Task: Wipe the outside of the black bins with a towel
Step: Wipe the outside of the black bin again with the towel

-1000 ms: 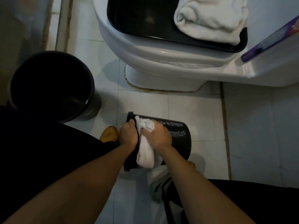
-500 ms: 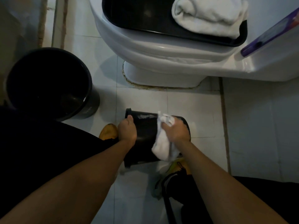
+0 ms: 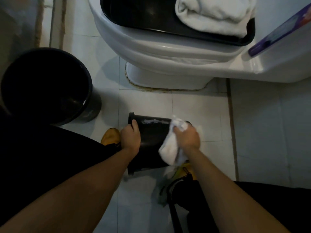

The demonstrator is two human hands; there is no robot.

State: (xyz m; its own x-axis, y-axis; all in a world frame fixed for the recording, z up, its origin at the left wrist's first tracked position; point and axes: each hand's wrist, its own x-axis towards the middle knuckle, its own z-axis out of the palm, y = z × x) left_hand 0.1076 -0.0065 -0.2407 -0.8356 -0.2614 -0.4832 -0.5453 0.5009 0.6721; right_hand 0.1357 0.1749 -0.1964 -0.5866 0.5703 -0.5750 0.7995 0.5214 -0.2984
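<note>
Since the earlier frame, the right hand (image 3: pixel 187 136), clenched around the white towel (image 3: pixel 170 151), has slid rightward along the small black bin (image 3: pixel 151 137) lying sideways at lower center; the left hand (image 3: pixel 131 136) grips its rim.

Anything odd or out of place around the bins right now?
Only the small black bin lies on its side, held by the left hand for wiping with the towel. The large black bin stands upright. No spills.
</note>
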